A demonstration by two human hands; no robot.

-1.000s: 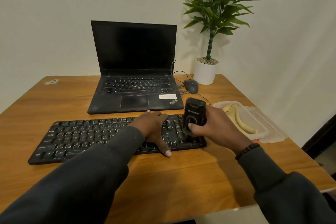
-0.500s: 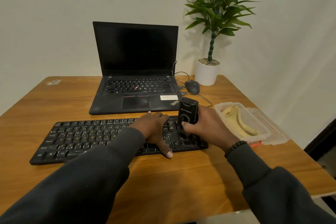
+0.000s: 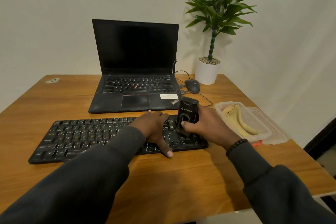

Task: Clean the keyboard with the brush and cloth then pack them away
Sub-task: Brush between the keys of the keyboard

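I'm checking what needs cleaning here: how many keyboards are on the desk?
2. The separate black keyboard lies at the front of the table, under both hands. The laptop's built-in keyboard sits behind it, toward the wall. None other shows.

This looks like a desk corner in a home or small office. A wooden table (image 3: 54,107) stands against a plain pale wall (image 3: 54,14). On it sit an open black laptop (image 3: 135,71) with a dark screen, a wired mouse (image 3: 193,86) beside it, and a separate black keyboard (image 3: 87,136) in front. A green potted plant (image 3: 209,71) in a white pot fills the far right corner, and a clear plastic box (image 3: 261,132) lies at the table's right edge.
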